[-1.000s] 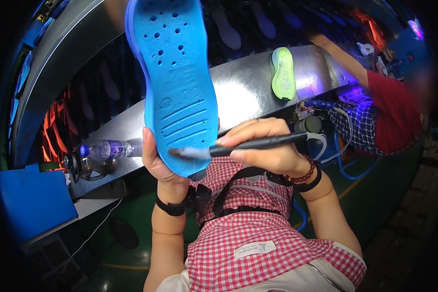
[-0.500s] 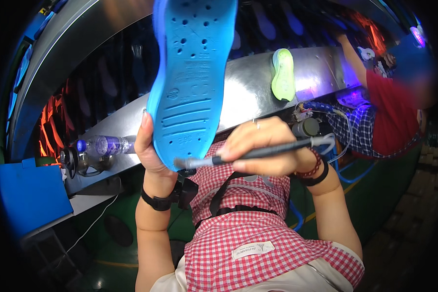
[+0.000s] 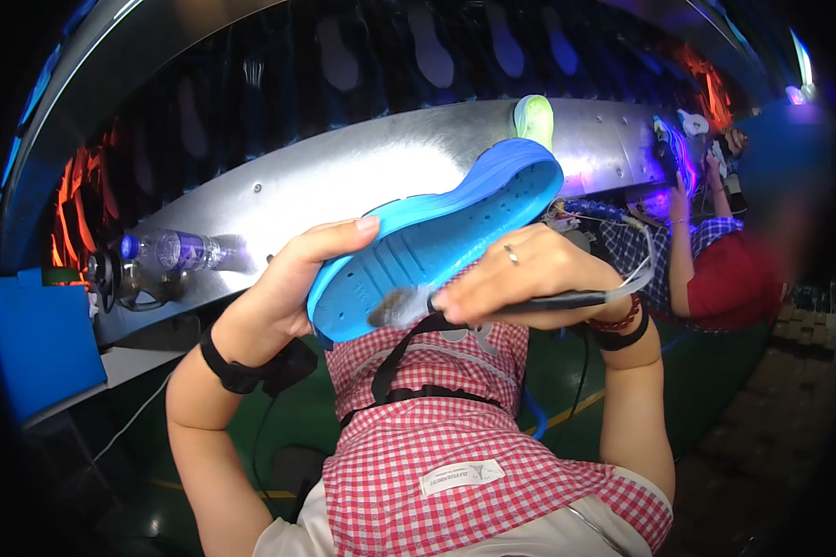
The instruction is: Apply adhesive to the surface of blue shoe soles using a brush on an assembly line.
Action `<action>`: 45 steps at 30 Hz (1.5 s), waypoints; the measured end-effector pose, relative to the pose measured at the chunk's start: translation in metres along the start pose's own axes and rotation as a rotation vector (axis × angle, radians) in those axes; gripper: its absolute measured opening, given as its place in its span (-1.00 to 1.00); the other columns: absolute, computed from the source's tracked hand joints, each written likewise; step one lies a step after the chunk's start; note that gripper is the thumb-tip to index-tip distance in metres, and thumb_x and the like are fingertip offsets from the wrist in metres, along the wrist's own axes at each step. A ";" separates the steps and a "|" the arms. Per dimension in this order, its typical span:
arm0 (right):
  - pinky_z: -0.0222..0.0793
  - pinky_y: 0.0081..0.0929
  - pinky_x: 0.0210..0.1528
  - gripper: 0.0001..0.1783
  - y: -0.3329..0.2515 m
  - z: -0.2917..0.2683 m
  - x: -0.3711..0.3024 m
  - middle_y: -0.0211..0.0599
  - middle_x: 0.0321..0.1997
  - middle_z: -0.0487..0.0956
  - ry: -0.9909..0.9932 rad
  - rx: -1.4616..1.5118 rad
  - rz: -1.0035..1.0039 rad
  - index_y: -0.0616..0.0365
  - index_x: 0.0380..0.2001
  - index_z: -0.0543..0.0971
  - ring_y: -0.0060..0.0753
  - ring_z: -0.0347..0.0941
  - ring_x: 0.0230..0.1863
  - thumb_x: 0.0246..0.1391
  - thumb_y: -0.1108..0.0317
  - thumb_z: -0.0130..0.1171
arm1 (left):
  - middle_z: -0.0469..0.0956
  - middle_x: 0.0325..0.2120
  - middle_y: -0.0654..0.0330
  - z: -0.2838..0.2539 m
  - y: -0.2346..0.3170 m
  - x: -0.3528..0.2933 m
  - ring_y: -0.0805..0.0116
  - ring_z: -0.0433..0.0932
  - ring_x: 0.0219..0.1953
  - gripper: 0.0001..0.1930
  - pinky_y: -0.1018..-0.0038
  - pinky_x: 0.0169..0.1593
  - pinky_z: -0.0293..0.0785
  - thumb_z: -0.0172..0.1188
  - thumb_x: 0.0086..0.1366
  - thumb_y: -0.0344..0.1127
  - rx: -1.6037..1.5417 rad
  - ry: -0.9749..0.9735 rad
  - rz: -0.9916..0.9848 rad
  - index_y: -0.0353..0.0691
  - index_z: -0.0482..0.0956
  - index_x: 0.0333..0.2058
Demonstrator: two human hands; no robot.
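Observation:
A bright blue shoe sole (image 3: 437,237) with a raised rim is held up in front of me, tilted, its hollow inner side facing me. My left hand (image 3: 311,265) grips the heel end, thumb over the rim. In my right hand (image 3: 529,278) is a brush with a dark handle (image 3: 567,302), a thin tube or cord running from its rear end. The bristles (image 3: 401,308), smeared by motion, are at the inner heel area by the near rim. A yellow-green sole (image 3: 534,121) lies behind the blue one, partly covered by it.
A curved metal ledge (image 3: 297,176) runs across, with a conveyor carrying several soles (image 3: 432,51) beyond. Plastic bottles (image 3: 181,251) lie at left near a blue panel (image 3: 46,339). A co-worker in red (image 3: 729,274) works at right.
The blue sole has swung from upright to slanting right and tilted, so its side wall shows. My left hand moved left with it; the brush shifted slightly right along the heel.

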State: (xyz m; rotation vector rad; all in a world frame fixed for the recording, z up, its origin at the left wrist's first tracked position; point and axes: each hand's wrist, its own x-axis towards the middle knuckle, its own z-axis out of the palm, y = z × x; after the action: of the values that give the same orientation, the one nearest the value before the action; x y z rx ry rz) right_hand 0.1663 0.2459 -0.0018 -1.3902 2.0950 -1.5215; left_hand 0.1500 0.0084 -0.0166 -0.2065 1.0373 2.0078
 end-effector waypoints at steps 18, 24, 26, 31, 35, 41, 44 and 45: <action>0.41 -0.43 -0.24 -0.76 -0.010 -0.040 -0.011 -0.24 -0.20 0.58 -0.190 -0.278 0.091 0.15 -0.29 0.54 -0.22 0.52 -0.21 -0.13 0.45 0.10 | 0.52 -0.31 0.08 -0.007 0.002 -0.020 0.45 0.53 -0.35 -0.48 0.59 -0.28 0.48 0.11 0.16 -0.05 0.303 0.034 0.062 -0.43 0.41 -0.10; 0.44 -0.45 -0.19 -0.72 -0.010 -0.035 -0.028 -0.12 -0.22 0.58 -0.032 -0.169 0.189 0.23 -0.31 0.58 -0.23 0.54 -0.24 -0.22 0.53 0.25 | 0.49 -0.21 0.02 -0.017 0.000 -0.018 0.35 0.52 -0.24 -0.47 0.48 -0.14 0.47 0.02 0.21 -0.08 0.197 0.009 0.139 -0.42 0.32 0.00; 0.42 -0.42 -0.07 -0.70 -0.008 -0.024 -0.023 -0.01 -0.24 0.57 0.139 0.163 0.215 0.33 -0.30 0.57 -0.20 0.53 -0.18 -0.23 0.54 0.26 | 0.47 -0.17 0.00 -0.016 -0.009 -0.006 0.29 0.51 -0.20 -0.47 0.43 -0.08 0.44 0.00 0.22 -0.09 0.068 -0.014 0.142 -0.42 0.28 0.02; 0.41 -0.71 -0.47 -0.80 0.038 0.004 -0.017 -0.26 -0.43 0.58 0.508 0.498 0.439 0.29 -0.31 0.58 -0.61 0.46 -0.54 -0.08 0.49 0.20 | 0.41 -0.08 -0.09 -0.023 -0.040 0.022 0.10 0.48 -0.10 -0.48 0.24 0.00 0.42 -0.10 0.24 -0.12 -0.250 -0.034 0.164 -0.42 0.23 0.05; 0.24 -0.81 -0.66 -0.83 0.068 -0.010 -0.037 -0.39 -0.61 0.53 0.920 0.150 0.431 0.28 -0.31 0.58 -0.72 0.32 -0.73 -0.02 0.48 0.13 | 0.44 -0.10 -0.08 -0.024 -0.054 0.027 0.14 0.49 -0.10 -0.51 0.30 -0.01 0.44 -0.05 0.24 -0.18 -0.354 -0.059 0.156 -0.45 0.26 0.02; 0.25 -0.72 -0.57 -0.77 0.057 0.047 -0.021 -0.30 -0.46 0.57 0.898 -0.066 0.335 0.34 -0.28 0.56 -0.73 0.35 -0.58 -0.07 0.51 0.17 | 0.44 -0.10 -0.04 -0.034 -0.051 0.028 0.16 0.49 -0.12 -0.51 0.31 -0.01 0.43 -0.05 0.24 -0.18 -0.299 -0.042 0.229 -0.43 0.25 0.04; 0.18 -0.78 -0.73 -0.79 0.029 0.037 -0.040 0.00 -0.30 0.56 0.696 0.668 0.086 0.36 -0.28 0.54 -0.69 0.29 -0.75 -0.05 0.54 0.08 | 0.44 -0.10 -0.05 -0.032 -0.026 0.000 0.13 0.50 -0.13 -0.48 0.32 -0.02 0.44 -0.08 0.25 -0.13 -0.196 -0.001 0.400 -0.43 0.23 0.05; 0.19 -0.78 -0.73 -0.78 0.030 0.034 -0.046 0.08 -0.25 0.55 0.722 0.706 -0.051 0.37 -0.27 0.53 -0.68 0.28 -0.76 -0.02 0.53 0.05 | 0.43 -0.10 -0.06 -0.026 -0.016 -0.014 0.11 0.50 -0.14 -0.46 0.32 -0.03 0.44 -0.11 0.26 -0.09 -0.130 0.092 0.531 -0.43 0.22 0.06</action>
State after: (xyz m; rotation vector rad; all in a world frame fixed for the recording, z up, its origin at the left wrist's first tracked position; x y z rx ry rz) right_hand 0.1955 0.2611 -0.0575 -0.6849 1.4859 -2.7052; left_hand 0.1645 -0.0145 -0.0362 -0.0971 1.1010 2.5684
